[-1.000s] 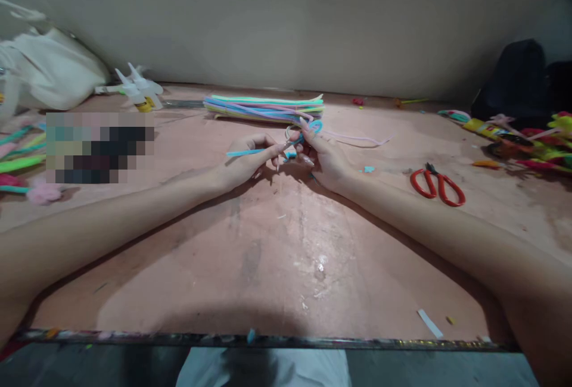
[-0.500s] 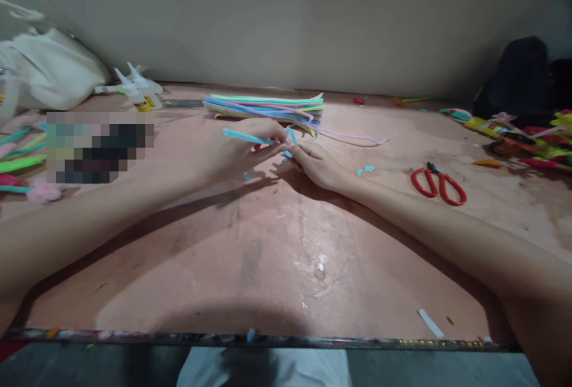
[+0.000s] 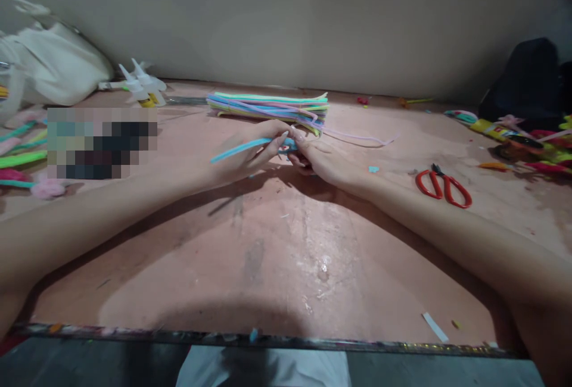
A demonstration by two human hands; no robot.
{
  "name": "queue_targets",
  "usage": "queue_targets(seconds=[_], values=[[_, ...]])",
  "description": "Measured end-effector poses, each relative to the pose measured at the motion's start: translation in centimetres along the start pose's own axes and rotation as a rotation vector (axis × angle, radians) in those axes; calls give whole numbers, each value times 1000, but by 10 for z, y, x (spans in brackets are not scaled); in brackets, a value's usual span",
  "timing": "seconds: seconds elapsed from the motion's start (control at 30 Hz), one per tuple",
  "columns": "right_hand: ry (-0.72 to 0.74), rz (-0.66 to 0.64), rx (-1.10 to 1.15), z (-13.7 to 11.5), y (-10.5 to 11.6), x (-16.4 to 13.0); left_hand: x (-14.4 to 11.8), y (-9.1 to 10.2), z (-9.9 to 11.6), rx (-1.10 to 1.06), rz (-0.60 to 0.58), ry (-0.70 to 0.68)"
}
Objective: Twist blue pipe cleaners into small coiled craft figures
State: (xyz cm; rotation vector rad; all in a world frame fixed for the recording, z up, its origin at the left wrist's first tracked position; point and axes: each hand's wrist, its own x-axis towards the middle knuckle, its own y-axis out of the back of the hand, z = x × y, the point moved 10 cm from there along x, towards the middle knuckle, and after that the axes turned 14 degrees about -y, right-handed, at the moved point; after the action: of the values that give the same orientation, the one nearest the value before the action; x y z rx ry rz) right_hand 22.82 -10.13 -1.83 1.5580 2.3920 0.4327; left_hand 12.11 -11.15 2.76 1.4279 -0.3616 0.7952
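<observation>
Mid-tabletop, just before the far-edge bundle of chenille stems (image 3: 268, 107), the left hand (image 3: 243, 158) and right hand (image 3: 324, 161) each pinch a blue pipe cleaner (image 3: 239, 147), grips closed; a tight, close pinch should keep twists neat.

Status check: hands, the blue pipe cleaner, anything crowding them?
Left hand and right hand both pinching the blue pipe cleaner, raised over the table. Pastel pipe cleaner bundle just behind the hands. Red scissors lie apart, right.
</observation>
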Motion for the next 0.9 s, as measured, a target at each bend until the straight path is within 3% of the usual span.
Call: queue_targets(seconds=[0.17, 0.4, 0.53, 0.63, 0.9], values=[[-30, 7, 144, 7, 1, 4, 0, -2, 5, 113, -44, 5], [-8, 100, 90, 8, 7, 3, -3, -3, 6, 122, -44, 8], [93, 196, 33, 1, 14, -1, 0, -4, 15, 145, -46, -48], [183, 229, -1, -4, 18, -4, -2, -4, 10, 110, -9, -5], [187, 85, 106, 3, 13, 0, -9, -9, -11, -163, 39, 203]])
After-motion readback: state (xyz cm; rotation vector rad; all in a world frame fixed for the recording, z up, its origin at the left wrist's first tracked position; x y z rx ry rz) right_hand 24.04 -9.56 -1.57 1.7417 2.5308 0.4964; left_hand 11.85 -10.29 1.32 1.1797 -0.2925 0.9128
